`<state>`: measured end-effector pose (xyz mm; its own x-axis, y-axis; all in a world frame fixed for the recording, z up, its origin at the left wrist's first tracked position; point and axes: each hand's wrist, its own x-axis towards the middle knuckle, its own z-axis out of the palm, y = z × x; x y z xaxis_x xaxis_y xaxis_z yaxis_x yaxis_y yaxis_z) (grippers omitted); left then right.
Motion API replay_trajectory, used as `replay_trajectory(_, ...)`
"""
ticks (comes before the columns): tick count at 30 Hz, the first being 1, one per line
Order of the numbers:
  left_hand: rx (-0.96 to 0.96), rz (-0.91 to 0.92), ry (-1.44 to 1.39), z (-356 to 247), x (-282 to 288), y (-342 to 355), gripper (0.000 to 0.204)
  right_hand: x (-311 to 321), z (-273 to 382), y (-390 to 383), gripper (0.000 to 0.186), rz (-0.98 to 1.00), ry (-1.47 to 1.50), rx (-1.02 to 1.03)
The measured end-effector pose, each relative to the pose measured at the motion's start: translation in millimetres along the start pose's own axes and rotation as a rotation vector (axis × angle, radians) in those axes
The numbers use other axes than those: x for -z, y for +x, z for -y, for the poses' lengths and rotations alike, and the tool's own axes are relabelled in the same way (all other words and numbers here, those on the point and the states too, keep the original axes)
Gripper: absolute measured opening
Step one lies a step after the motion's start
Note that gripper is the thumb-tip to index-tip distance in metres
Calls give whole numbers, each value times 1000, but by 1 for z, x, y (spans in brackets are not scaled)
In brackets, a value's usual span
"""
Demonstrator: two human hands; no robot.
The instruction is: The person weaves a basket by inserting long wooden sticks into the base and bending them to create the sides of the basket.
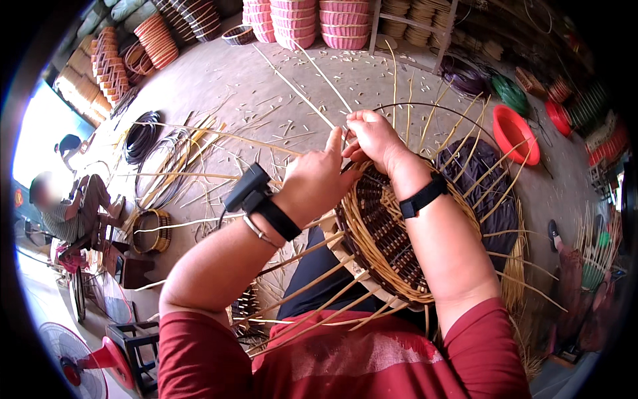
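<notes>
On my lap a round wicker basket [382,243], woven in dark brown and tan, lies tilted, with long pale stakes sticking out all around its rim. Both hands meet at its far edge. My right hand [375,136] is closed, thumb and fingers pinching a pale wicker rod [330,81] that runs away from me. Just left of it, my left hand [316,176] is closed round the base of a second pale rod [292,86], index finger laid along it. The fingertips beneath are partly hidden. A thin dark rod [438,105] arches off to the right from beside my right hand.
Coils of dark cane [141,136] and loose strips lie on the littered floor to the left, near a small round basket [151,231]. A red basin [515,135] and dark cloth [482,179] sit right. Pink basket stacks [292,23] stand behind. Another person [73,216] sits far left.
</notes>
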<state>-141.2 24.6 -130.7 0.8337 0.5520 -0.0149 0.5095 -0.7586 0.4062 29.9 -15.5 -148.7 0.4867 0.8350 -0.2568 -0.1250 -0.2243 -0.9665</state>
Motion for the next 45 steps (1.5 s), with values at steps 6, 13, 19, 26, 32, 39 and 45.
replay_trajectory(6,-91,-146,-47,9,-24,-9,83,-2,13,-11,50,-28,154,-53)
replay_trajectory(13,-95,-160,-138,19,-31,-27,76,17,16,4,27,40,-330,32)
replay_trajectory(19,-129,21,-188,28,-17,-13,62,35,20,69,38,-49,-785,5)
replay_trajectory(26,-171,138,-133,17,1,-5,55,-1,9,85,63,-250,-219,-95)
replay_trajectory(32,-136,334,-382,41,5,0,57,65,41,30,57,-247,267,-81)
replay_trajectory(39,-234,252,-88,37,10,5,65,93,-16,-19,48,-259,444,4)
replay_trajectory(45,-357,-126,59,16,64,18,55,83,-22,-22,50,-263,430,28)
